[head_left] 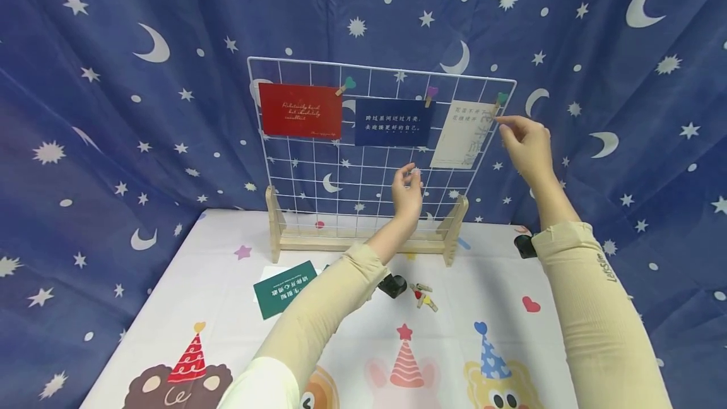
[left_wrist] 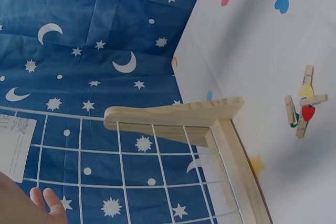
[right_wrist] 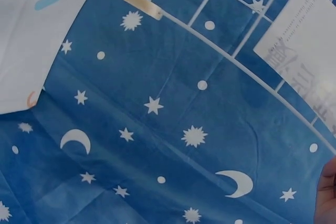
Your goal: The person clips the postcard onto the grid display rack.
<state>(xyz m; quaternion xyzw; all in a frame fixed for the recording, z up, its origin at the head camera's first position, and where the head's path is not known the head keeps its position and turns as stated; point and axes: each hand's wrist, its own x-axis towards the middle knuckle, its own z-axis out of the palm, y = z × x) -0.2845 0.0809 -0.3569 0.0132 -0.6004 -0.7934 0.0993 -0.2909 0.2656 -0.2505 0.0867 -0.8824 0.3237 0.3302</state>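
My right hand point(head_left: 528, 147) is raised at the right edge of a white card point(head_left: 457, 137) with grey writing. Its thumb and index fingertips are just beside that edge, slightly apart. A wooden clothespin with a teal heart point(head_left: 502, 98) clips the card's upper right corner to the white wire grid point(head_left: 363, 175). The card hangs tilted. My left hand point(head_left: 407, 194), fingers loosely bent and holding nothing, hovers before the grid below a blue card point(head_left: 394, 124). A purple-heart clothespin point(head_left: 431, 94) holds the blue card. A red card point(head_left: 301, 111) hangs farther left from another teal-heart clothespin point(head_left: 347, 85).
Wooden feet point(head_left: 454, 232) support the grid on a white patterned tablecloth point(head_left: 500, 308). A green card point(head_left: 284, 289) lies at the left, partly over white paper. Several clothespins point(left_wrist: 305, 100) lie in a small pile. Behind hangs a blue curtain point(head_left: 170, 11) with moons and stars.
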